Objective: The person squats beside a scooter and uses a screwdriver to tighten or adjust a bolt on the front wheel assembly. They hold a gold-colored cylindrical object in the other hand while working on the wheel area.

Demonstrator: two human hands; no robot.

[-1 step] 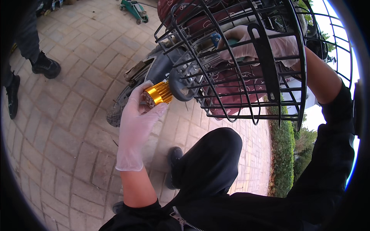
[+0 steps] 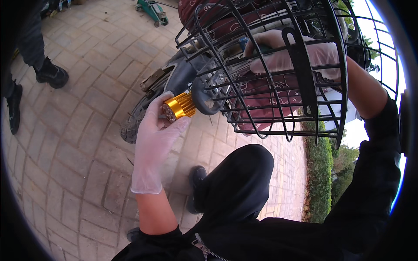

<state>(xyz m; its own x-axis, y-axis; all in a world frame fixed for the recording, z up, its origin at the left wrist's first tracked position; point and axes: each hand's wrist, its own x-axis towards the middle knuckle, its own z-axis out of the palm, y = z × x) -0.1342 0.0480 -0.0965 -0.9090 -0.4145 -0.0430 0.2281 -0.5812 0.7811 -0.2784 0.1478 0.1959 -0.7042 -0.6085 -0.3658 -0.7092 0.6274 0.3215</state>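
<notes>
My gloved left hand [image 2: 154, 143] grips a gold finned lamp [image 2: 178, 105] with several small lenses on its face. The lamp sits against a dark rounded bracket [image 2: 200, 95] at the basket's left side. Inside the black wire basket [image 2: 312, 115] my gloved right hand [image 2: 281, 56] has its fingers curled round a green tool handle, partly hidden by the bars. A small blue piece [image 2: 244, 43] shows by its fingertips. Maroon patterned fabric [image 2: 261, 102] lies behind the bars, below that hand.
A two-wheeler's dark mudguard and tire [image 2: 130, 128] are behind the lamp. Another person's legs [image 2: 48, 71] stand at left on brick paving [image 2: 78, 165]. A green floor jack [image 2: 152, 13] is at the top. My bent knee [image 2: 239, 174] is below the basket, and a hedge [image 2: 318, 182] runs along the right.
My right hand has shifted very slightly right and down inside the basket. My left hand and the gold lamp are almost unmoved.
</notes>
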